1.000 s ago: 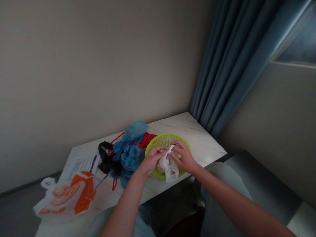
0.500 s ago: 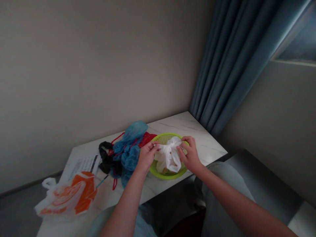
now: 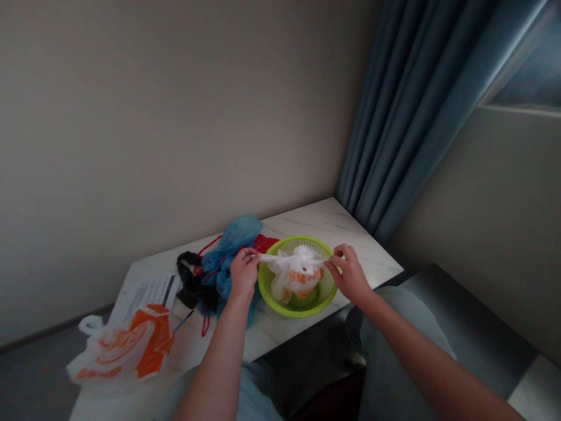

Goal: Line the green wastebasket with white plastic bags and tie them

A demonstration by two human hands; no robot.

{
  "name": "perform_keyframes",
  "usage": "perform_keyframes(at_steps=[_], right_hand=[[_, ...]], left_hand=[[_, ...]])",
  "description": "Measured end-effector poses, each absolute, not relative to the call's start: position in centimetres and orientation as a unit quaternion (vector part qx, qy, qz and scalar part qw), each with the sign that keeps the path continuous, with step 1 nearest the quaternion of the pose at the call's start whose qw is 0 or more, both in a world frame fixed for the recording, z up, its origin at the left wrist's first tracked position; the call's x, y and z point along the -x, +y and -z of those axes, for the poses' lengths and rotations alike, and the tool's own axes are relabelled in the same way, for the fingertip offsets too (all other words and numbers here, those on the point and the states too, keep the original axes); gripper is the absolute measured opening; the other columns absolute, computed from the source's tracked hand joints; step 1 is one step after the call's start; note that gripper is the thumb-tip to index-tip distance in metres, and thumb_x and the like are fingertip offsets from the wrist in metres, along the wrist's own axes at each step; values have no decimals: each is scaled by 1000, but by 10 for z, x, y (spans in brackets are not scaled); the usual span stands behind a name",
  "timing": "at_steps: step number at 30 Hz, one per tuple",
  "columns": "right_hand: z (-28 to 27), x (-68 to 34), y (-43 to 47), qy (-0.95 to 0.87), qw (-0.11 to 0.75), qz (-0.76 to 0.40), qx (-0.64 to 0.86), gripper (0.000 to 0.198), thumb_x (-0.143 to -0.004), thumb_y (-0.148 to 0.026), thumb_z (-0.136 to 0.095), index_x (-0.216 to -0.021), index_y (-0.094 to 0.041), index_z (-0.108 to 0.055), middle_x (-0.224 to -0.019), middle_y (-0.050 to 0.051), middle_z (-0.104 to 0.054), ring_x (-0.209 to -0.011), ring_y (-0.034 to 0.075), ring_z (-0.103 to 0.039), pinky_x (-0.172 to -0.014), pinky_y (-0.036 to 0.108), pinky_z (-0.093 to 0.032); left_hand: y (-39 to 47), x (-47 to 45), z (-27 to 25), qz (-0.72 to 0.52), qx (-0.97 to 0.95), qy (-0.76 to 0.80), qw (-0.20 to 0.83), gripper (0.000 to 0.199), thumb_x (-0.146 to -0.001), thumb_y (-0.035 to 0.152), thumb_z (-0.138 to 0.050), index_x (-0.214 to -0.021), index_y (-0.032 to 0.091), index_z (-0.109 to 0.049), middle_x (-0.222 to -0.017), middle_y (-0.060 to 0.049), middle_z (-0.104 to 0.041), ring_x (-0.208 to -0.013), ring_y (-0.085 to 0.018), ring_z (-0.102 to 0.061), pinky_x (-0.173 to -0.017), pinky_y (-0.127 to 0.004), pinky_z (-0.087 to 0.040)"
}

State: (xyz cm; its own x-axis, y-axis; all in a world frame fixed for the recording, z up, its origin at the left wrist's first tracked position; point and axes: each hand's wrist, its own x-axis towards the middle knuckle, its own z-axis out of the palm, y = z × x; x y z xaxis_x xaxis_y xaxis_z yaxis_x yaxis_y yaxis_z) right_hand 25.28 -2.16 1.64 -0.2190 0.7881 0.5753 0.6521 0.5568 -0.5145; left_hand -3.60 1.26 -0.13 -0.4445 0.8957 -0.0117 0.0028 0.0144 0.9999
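Observation:
A white plastic bag with orange print is stretched sideways over a lime-green mesh basket. Pinched in my left hand is one twisted end of the bag, just past the basket's left rim. My right hand grips the opposite end with thumb and fingers at the right rim. The middle of the bag is bunched into a knot-like gather, and its body hangs inside the basket. What the bag contains, if anything, I cannot make out.
Left of the basket lies a heap of blue bags with red cords, beside a black bag. A white-and-orange plastic bag rests on a printed sheet. The marble-patterned table meets the wall; a blue curtain hangs right.
My hands have moved apart, the left one leftward and the right one slightly rightward. The bag's ends are now pulled taut, and orange print shows on it.

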Motion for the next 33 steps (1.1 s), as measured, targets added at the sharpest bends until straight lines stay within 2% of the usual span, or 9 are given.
perform_keyframes(at_steps=[4,10,15,19,25,29,33], right_hand=[[-14,-262,-14,-749,439,-163,468,25,-93,-31,-56,-71,-20,-57,-89,7,-52,-86,22,-51,-79,37,-44],[-11,-260,-6,-584,497,-428,479,34,-84,-47,-66,-69,-20,-56,-68,-1,-53,-66,15,-51,-63,28,-42],[-10,-246,-7,-464,532,-567,424,33,-73,-44,-77,-78,-21,-54,-67,-4,-59,-64,13,-57,-64,26,-47],[-11,-235,-9,-442,522,-604,408,30,-72,-41,-78,-79,-21,-56,-66,-3,-61,-60,12,-58,-61,26,-50],[-12,-219,-16,-421,529,-592,438,29,-72,-43,-77,-72,-18,-63,-80,2,-67,-69,14,-62,-62,26,-50],[-12,-216,-16,-444,511,-586,446,29,-71,-43,-78,-80,-17,-70,-79,4,-69,-69,15,-62,-63,27,-50],[-12,-216,-15,-473,502,-584,428,27,-71,-42,-78,-76,-17,-69,-65,0,-64,-60,13,-56,-60,27,-46]], left_hand=[[13,35,5,-588,-370,601,396,30,-65,32,-73,-90,22,-59,-78,0,-68,-66,-15,-63,-64,-26,-46],[11,28,2,-595,-369,574,424,39,-64,36,-78,-94,19,-60,-84,-3,-70,-72,-16,-65,-70,-27,-49],[8,17,-5,-604,-406,539,424,41,-64,35,-79,-97,18,-61,-85,-2,-69,-74,-16,-65,-72,-28,-50],[3,4,-15,-620,-426,520,405,42,-65,33,-79,-100,20,-59,-87,-1,-68,-74,-15,-63,-70,-27,-50],[-10,-19,-17,-565,-492,523,407,32,-70,33,-75,-94,20,-60,-83,0,-67,-71,-15,-61,-68,-27,-48],[-17,-27,-13,-498,-570,573,313,14,-76,32,-68,-80,20,-62,-73,0,-64,-70,-16,-58,-68,-27,-44],[-19,-28,-10,-448,-614,613,214,24,-83,37,-61,-66,20,-62,-69,-1,-63,-69,-17,-58,-69,-29,-43]])
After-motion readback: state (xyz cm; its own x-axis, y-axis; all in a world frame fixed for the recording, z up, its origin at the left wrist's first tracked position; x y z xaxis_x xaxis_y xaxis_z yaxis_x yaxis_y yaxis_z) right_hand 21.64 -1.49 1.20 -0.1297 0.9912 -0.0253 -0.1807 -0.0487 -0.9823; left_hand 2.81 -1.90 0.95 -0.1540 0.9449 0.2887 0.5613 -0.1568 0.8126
